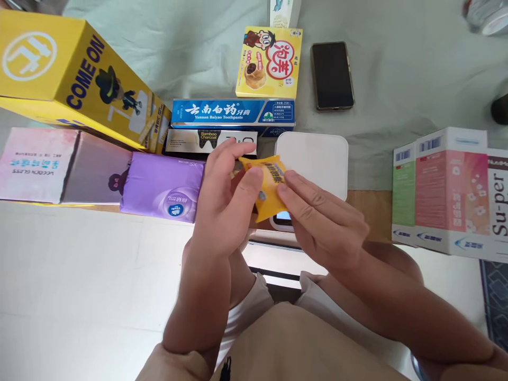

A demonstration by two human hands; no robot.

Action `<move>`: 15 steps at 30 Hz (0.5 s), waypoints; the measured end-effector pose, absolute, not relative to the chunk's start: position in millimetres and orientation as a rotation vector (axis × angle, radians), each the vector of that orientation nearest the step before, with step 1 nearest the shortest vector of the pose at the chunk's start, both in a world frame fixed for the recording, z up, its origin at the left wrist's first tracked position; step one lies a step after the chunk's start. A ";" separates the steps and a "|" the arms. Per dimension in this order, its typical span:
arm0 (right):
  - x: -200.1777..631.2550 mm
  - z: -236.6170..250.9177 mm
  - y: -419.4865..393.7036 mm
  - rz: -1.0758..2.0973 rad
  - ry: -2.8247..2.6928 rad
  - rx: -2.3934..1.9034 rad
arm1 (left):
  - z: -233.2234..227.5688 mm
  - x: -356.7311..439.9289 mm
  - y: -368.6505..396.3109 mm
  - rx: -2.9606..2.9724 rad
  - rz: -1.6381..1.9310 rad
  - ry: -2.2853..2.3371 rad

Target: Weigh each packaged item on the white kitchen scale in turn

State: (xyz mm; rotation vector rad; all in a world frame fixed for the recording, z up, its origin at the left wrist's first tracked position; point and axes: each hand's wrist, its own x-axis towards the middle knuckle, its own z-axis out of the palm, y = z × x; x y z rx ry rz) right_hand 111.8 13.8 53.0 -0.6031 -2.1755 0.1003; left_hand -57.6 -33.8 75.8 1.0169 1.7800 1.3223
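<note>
Item: small yellow crinkled plastic sachet [265,185]. I am pinching it with both my left hand [226,206] and right hand [317,217], over the white square scale [317,159].

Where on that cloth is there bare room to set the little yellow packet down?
Bare cloth lies right of the phone, above the white-and-pink boxes; more lies above the toothpaste box, between the big yellow carton and the snack box. Around both hands, left and right, it is crowded.

Crinkled yellow packet [266,182], held aloft
</note>
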 end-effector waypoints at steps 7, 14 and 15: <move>151.5 46.8 29.6 -0.065 -2.135 -0.707 | 70.1 -40.1 -25.3 1.250 1.193 1.615; 165.1 32.3 31.9 -0.074 -2.297 -0.751 | 60.0 -17.7 -13.6 1.506 1.113 1.645; 166.0 32.1 31.3 -0.056 -2.310 -0.761 | 59.0 -17.1 -12.7 1.545 1.105 1.688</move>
